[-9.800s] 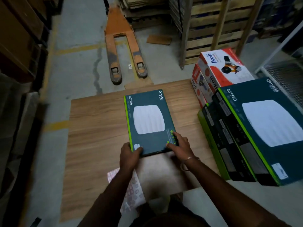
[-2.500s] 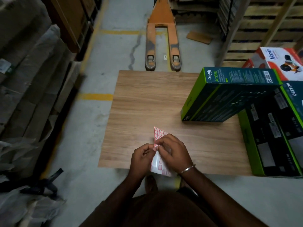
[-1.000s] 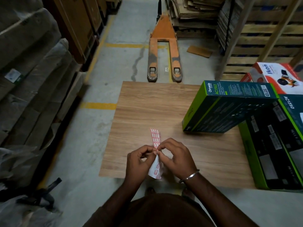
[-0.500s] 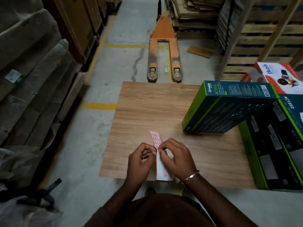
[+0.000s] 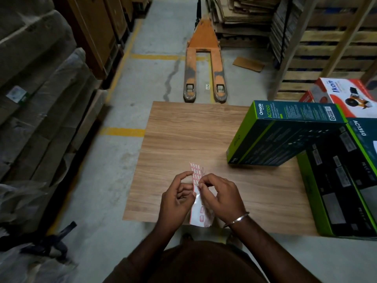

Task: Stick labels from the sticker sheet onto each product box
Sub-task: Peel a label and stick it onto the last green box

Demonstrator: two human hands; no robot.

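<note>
Wooden table (image 5: 183, 139): boxes (image 5: 285, 137), sticker sheet (image 5: 196, 173).

A warehouse: an orange pallet jack (image 5: 205, 64) stands on the concrete floor (image 5: 155, 78) with yellow line markings, beside stacked wooden pallets (image 5: 330, 43), flattened cardboard (image 5: 240, 13) and wrapped goods (image 5: 36, 94).

Person viewed from a head-worn camera — two bare forearms and both hands in frame. The left hand (image 5: 177, 198) carries no jewellery that shows. The right hand (image 5: 221, 196) has a thin, plain metal bangle (image 5: 236, 219) at the wrist, silver in tone, sitting loosely. No sleeves reach either forearm. The torso is covered by a dark brown garment (image 5: 200, 264) — no print, buttons or seams discernible in the dim light.
</note>
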